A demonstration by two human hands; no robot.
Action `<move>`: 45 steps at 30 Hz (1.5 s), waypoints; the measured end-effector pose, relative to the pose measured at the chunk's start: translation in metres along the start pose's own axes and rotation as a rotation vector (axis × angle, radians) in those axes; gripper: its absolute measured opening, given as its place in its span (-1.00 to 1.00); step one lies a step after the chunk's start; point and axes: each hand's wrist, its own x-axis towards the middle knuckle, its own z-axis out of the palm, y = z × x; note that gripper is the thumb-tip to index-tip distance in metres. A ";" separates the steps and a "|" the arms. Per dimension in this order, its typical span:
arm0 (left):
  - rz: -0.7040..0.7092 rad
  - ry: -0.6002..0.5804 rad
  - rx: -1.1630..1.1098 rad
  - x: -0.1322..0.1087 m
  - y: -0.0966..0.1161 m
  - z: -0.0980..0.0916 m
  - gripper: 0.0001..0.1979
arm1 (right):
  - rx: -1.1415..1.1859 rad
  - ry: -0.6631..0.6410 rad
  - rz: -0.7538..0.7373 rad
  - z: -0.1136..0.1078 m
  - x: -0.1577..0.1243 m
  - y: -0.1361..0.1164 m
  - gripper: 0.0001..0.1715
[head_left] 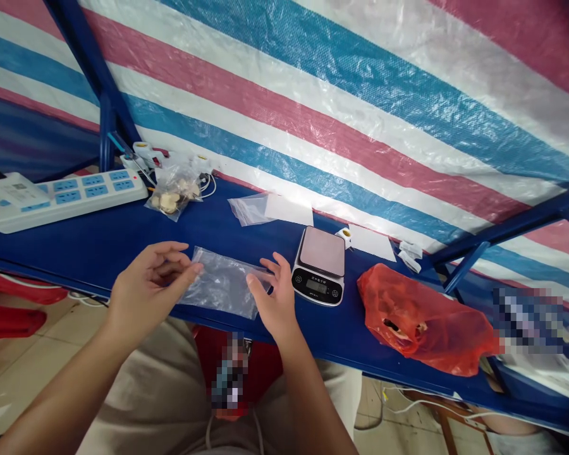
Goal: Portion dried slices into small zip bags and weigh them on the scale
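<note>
Work on one clear plastic bag [225,287] looks to be the step in hand. It is stretched out flat between the person's hands, over the front part of the blue counter [99,234], with nothing visible inside it. The left hand [146,284] has its thumb against the bag's upper left corner, the fingers curled above; the right hand [275,297] lays its thumb on the right end, the other fingers spread. The hands are apart from each other, and whether either truly pinches the film I cannot tell.

Just right of the right hand stands a kitchen scale [322,249], its platform bare and its reading too small to make out. Beyond it lies a red bag [427,322] with things inside. At the back left, near a power strip [80,194], sits a bag of pale pieces [171,199].

As I judge it, the next move calls for a secure thumb-and-finger grip at both ends, since such thin film would slip or crumple easily.
</note>
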 end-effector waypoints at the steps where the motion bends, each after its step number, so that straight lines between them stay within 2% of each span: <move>1: 0.006 0.020 -0.023 -0.001 0.002 0.001 -0.52 | 0.093 -0.030 0.023 -0.002 0.000 0.000 -0.04; 4: 0.022 0.071 -0.074 -0.002 0.006 0.005 -0.52 | 0.269 -0.108 0.086 -0.007 0.000 -0.003 -0.12; 6: 0.006 0.050 -0.116 0.001 0.004 0.007 -0.42 | 0.289 -0.075 0.128 -0.009 -0.003 -0.007 -0.26; 9: -0.114 -0.130 -0.132 0.007 -0.005 0.010 -0.23 | 0.276 0.064 0.163 -0.012 -0.007 -0.014 -0.36; 11: -0.179 -0.261 -0.093 0.011 -0.009 0.012 -0.19 | 0.261 0.130 0.159 -0.016 -0.009 -0.019 -0.37; 14: -0.158 -0.329 -0.059 0.013 -0.005 0.021 -0.23 | 0.206 0.208 0.126 -0.027 -0.009 -0.022 -0.37; 19: -0.083 -0.320 -0.087 0.013 0.013 0.044 -0.36 | -0.023 0.335 0.029 -0.052 -0.006 -0.022 -0.44; 22: -0.038 -0.307 -0.126 0.018 0.023 0.060 -0.46 | -0.054 0.414 -0.022 -0.070 -0.008 -0.022 -0.44; 25: 0.039 -0.276 -0.142 0.039 0.037 0.078 -0.51 | -0.069 0.545 -0.072 -0.092 -0.020 -0.017 -0.47; 28: 0.124 -0.203 -0.047 0.081 0.053 0.101 -0.54 | -0.138 0.650 -0.062 -0.116 -0.039 -0.006 -0.48; 31: 0.230 -0.070 0.124 0.135 0.064 0.123 -0.59 | -0.213 0.680 -0.002 -0.132 -0.056 0.010 -0.46; 35: 0.245 -0.029 0.409 0.189 0.059 0.137 -0.61 | -0.286 0.655 -0.025 -0.135 -0.066 0.022 -0.49; 38: 0.258 -0.035 0.545 0.203 0.047 0.136 -0.61 | -0.348 0.611 -0.042 -0.133 -0.065 0.022 -0.51; 45: 0.121 -0.101 0.684 0.198 0.021 0.129 -0.56 | -0.382 0.615 -0.034 -0.134 -0.066 0.022 -0.52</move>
